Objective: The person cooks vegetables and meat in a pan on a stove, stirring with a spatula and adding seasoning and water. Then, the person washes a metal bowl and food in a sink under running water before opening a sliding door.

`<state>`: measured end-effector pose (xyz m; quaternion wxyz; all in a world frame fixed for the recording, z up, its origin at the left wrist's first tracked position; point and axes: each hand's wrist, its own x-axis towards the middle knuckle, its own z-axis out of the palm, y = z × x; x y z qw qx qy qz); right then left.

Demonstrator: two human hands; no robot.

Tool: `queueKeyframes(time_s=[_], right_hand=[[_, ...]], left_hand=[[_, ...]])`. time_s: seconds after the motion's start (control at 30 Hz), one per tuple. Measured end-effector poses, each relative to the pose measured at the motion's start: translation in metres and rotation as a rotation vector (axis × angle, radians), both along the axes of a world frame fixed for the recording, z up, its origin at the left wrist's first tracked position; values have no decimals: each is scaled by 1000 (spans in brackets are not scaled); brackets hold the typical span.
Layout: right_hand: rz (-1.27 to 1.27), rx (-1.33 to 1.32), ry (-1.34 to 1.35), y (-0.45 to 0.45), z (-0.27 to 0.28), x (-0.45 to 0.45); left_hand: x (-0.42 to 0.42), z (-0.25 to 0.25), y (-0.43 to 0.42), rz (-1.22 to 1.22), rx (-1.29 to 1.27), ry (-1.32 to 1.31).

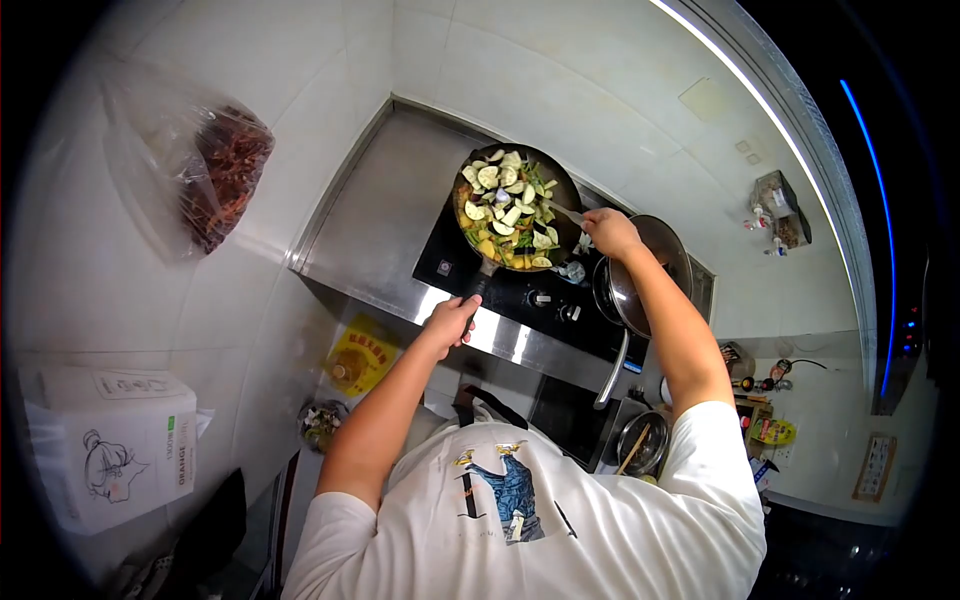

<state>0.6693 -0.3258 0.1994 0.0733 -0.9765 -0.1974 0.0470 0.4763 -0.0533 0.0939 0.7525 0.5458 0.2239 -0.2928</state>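
Observation:
A dark frying pan point(572, 185) sits on the black gas stove, full of sliced pale vegetables with purple edges, green strips and yellow chunks point(505, 205). My left hand point(452, 325) is closed around the pan's black handle point(482, 282). Above the pan's right rim, my right hand point(612, 233) grips a spatula point(564, 211), whose far end reaches into the vegetables. Most of the spatula's handle is hidden by my fingers. Just right of that hand stands a second pan point(668, 258), partly covered by my forearm, its long metal handle point(613, 370) pointing toward me.
The stove's control panel point(520, 297) has knobs along its front. Steel counter point(365, 190) extends left of it. A plastic bag of dark red food point(228, 180) hangs on the left wall above a white box point(120, 445). A bowl with chopsticks point(632, 450) stands lower right.

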Motion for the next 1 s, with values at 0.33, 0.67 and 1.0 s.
queueKeyframes(time_s=[0.33,0.67,1.0], right_hand=[[114,-607,-41,41,86,-87],[-14,-319,-31,46,111,-82],[-186,-310,39,62,139,-33]], left_hand=[[-1,-5,0,-11,-3,-22],[-2,-3,1,13,-35,1],[-3,-1,-2,52,-37,19]])
